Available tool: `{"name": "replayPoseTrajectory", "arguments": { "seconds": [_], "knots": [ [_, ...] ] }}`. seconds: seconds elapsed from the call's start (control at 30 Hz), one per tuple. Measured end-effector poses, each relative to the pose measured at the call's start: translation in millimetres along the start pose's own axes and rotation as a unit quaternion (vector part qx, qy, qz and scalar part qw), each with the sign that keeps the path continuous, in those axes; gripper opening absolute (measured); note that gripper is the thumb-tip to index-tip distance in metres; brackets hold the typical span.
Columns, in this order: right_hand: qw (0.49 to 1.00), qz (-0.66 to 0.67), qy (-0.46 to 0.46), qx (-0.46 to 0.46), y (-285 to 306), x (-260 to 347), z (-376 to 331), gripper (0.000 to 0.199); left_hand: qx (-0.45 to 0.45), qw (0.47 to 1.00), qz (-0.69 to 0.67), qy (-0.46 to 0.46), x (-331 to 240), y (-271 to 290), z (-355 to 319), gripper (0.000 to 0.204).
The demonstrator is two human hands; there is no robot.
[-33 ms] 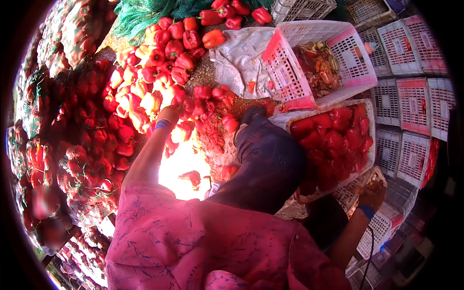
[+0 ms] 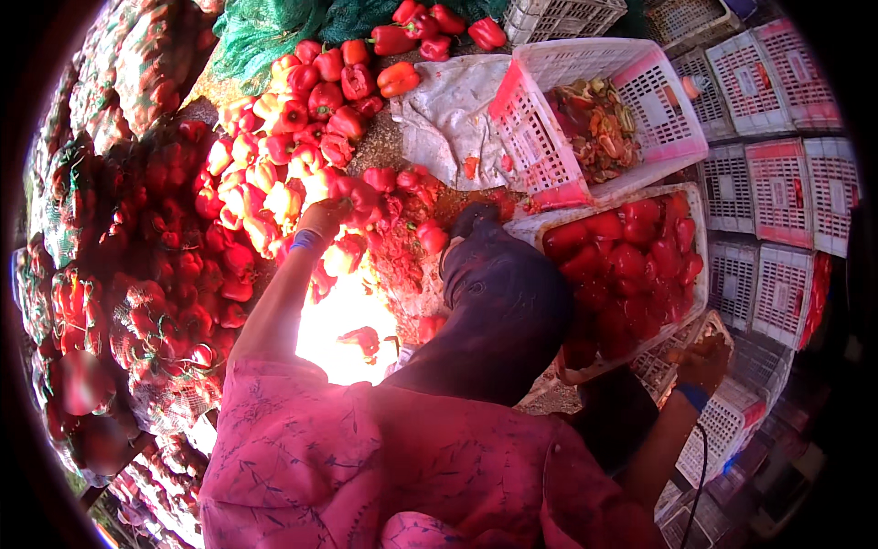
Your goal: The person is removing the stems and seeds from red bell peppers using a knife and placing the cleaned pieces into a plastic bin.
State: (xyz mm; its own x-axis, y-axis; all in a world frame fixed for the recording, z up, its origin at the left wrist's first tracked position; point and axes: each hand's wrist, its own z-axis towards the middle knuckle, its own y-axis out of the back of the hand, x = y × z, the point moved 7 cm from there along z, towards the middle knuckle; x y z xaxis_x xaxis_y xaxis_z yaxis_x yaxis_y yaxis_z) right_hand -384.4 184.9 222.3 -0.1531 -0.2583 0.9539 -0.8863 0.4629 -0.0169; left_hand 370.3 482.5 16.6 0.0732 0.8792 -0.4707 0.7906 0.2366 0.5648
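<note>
Reaching into the red pepper pile [image 2: 274,183], the left hand [image 2: 322,218] is curled on a pepper [image 2: 358,194]; the right hand [image 2: 702,361], loosely closed, is rested on the full crate's rim [image 2: 709,322], a dark-trousered knee [image 2: 503,293] between them.

The red peppers [image 2: 302,119] heaped on the ground have smooth, glossy, waxy skins that catch the light. The full crate [image 2: 700,274] and the tilted crate [image 2: 549,119] are matt pink-and-white plastic lattice. A crumpled sheet [image 2: 448,119] beside them looks like dull, stained woven sacking. Green netting [image 2: 265,32] is a coarse open mesh. The sleeve [image 2: 302,457] is soft printed pink cloth; the trouser leg [image 2: 503,311] is dark matt fabric.
</note>
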Motion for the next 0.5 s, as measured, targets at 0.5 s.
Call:
{"name": "replayPoseTrajectory", "arguments": {
  "seconds": [0.5],
  "knots": [
    [0.916, -0.024, -0.002, 0.402, -121.9, 16.6, -105.3, 0.049, 0.39, 0.711, 0.049, -0.583, -407.9, -216.8, -333.8, 0.03]
  ]
}}
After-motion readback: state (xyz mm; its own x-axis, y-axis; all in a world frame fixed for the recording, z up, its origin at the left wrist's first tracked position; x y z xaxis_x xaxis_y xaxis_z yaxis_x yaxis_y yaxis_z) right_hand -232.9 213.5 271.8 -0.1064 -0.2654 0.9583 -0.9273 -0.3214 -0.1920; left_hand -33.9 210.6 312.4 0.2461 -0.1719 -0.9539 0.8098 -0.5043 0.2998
